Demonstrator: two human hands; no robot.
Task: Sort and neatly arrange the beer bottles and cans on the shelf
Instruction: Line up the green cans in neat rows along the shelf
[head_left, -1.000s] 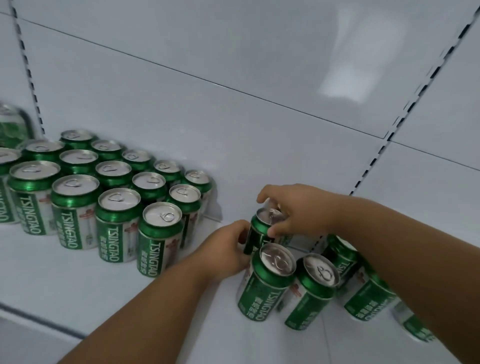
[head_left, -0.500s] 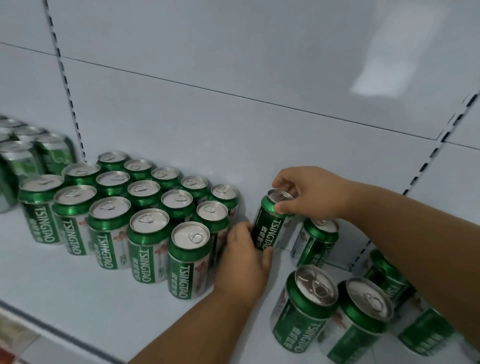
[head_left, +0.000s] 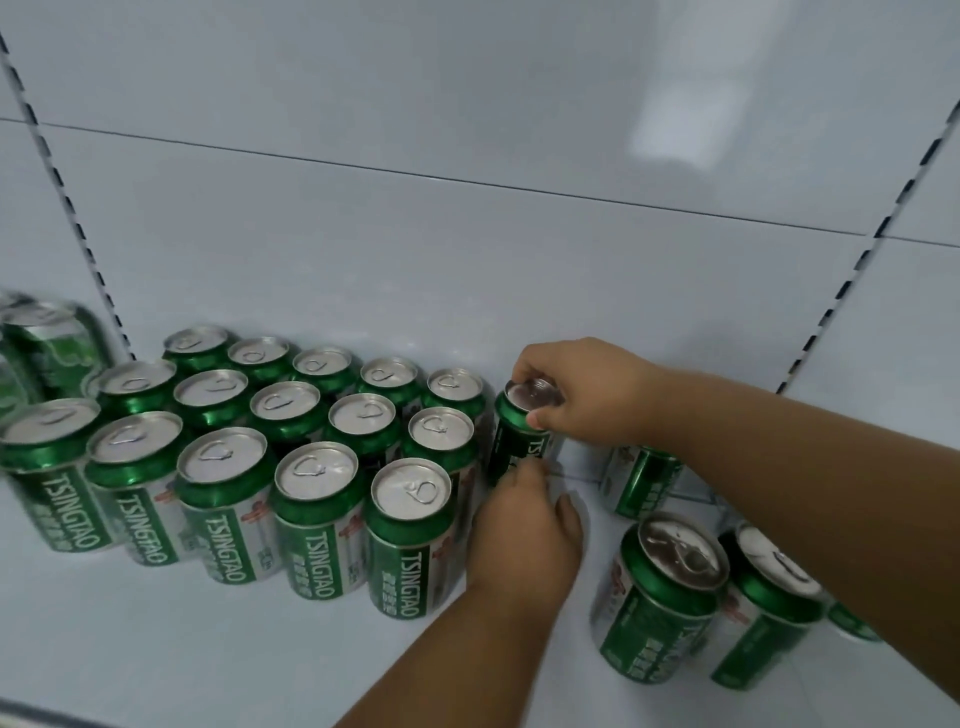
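Note:
A green Tsingtao beer can (head_left: 519, 436) stands upright at the back of the white shelf (head_left: 156, 634), just right of a block of several matching cans (head_left: 311, 467) set in three rows. My right hand (head_left: 582, 395) grips this can by its top rim. My left hand (head_left: 524, 535) touches its lower side with the fingertips, which are hidden behind the hand. Loose cans stand to the right: one (head_left: 665, 597) in front, another (head_left: 769, 608) beside it, one (head_left: 639, 480) behind my right forearm.
The white back panel (head_left: 467, 260) has slotted uprights at left and right. More green cans (head_left: 47, 343), blurred, stand at the far left. The shelf's front edge (head_left: 62, 714) runs along the bottom left.
The held can has moved left, closer to the right end of the arranged block's back row. Both hands moved with it, and the view shifted slightly.

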